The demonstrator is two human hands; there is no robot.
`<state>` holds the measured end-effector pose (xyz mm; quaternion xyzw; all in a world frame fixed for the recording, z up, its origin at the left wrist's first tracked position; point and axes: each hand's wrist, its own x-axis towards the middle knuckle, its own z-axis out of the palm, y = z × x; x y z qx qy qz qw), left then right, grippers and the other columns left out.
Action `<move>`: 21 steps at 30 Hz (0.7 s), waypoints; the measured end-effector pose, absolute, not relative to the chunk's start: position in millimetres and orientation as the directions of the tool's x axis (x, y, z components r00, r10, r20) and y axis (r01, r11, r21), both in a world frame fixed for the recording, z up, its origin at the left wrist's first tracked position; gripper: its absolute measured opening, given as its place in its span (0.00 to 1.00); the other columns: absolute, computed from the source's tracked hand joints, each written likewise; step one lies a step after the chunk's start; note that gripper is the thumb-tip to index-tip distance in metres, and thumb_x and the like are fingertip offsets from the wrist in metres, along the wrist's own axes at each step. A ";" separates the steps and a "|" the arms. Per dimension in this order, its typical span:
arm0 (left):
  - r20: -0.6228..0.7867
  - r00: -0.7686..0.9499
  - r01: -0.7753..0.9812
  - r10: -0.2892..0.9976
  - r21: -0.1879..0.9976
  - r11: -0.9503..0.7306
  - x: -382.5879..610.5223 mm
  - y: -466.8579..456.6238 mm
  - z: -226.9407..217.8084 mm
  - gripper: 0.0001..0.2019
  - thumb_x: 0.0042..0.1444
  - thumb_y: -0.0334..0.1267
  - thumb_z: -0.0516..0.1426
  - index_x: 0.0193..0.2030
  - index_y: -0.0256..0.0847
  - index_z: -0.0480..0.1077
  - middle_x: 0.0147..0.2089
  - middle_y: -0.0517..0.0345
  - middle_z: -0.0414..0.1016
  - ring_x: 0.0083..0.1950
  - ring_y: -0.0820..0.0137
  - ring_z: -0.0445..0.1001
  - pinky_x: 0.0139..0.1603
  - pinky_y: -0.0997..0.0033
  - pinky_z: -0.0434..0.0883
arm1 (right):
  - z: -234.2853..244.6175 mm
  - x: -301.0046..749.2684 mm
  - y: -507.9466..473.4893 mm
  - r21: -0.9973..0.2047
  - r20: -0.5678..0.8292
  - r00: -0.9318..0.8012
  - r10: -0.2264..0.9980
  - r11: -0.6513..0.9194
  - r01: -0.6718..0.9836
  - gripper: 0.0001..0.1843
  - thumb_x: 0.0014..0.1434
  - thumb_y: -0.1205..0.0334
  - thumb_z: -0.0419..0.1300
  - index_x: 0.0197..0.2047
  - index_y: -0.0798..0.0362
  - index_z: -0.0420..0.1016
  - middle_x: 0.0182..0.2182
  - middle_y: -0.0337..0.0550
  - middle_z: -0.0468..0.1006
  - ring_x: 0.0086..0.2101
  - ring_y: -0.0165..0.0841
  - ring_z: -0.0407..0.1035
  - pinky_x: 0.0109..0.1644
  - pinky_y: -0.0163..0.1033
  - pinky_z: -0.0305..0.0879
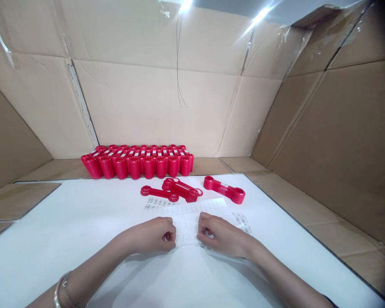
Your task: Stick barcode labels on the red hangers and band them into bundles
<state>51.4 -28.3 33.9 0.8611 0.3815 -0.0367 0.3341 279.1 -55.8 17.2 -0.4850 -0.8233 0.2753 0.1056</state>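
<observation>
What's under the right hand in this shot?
White sheets show around the right hand: pale rows beyond it and toward the left hand, printed labels beyond the wrist. What lies directly beneath the hand is covered, so I can't tell.

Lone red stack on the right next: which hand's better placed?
Right, probably: the right hand is nearer the lone red stack; the left hand is farther, across the label sheet. Both seem to pinch it, so either must let go.
</observation>
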 end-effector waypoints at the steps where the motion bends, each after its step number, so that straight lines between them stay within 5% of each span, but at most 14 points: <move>1: -0.315 0.709 0.680 0.631 0.544 -0.492 52.2 -29.1 32.8 0.05 0.49 0.35 0.49 0.26 0.39 0.63 0.35 0.62 0.65 0.31 0.76 0.61 0.30 0.75 0.59 | 17.3 278.8 -56.4 -0.568 -0.089 -0.514 0.853 0.380 0.730 0.07 0.56 0.64 0.51 0.27 0.54 0.62 0.32 0.38 0.67 0.30 0.28 0.61 0.34 0.35 0.56; 8: -0.229 0.713 0.661 0.663 0.536 -0.525 53.5 -28.5 27.5 0.06 0.52 0.36 0.48 0.28 0.39 0.62 0.40 0.61 0.61 0.31 0.78 0.60 0.32 0.76 0.60 | 10.5 262.9 -58.9 -0.577 -0.032 -0.491 0.870 0.386 0.720 0.09 0.57 0.61 0.51 0.26 0.54 0.63 0.31 0.39 0.67 0.31 0.29 0.61 0.34 0.35 0.55; 16: -0.386 0.705 0.702 0.596 0.501 -0.506 46.9 -22.9 39.2 0.05 0.49 0.35 0.50 0.29 0.40 0.67 0.40 0.62 0.64 0.34 0.77 0.63 0.34 0.76 0.62 | 10.8 271.9 -55.7 -0.569 -0.061 -0.486 0.872 0.370 0.734 0.09 0.56 0.62 0.51 0.26 0.54 0.62 0.31 0.38 0.67 0.31 0.28 0.61 0.33 0.35 0.54; 21: -0.368 0.679 0.729 0.635 0.438 -0.526 49.3 -24.8 35.5 0.05 0.50 0.34 0.49 0.27 0.39 0.65 0.37 0.61 0.63 0.33 0.75 0.61 0.34 0.73 0.60 | 11.0 275.8 -53.6 -0.571 -0.078 -0.487 0.870 0.362 0.737 0.09 0.56 0.62 0.51 0.26 0.54 0.62 0.31 0.38 0.68 0.30 0.28 0.61 0.33 0.35 0.54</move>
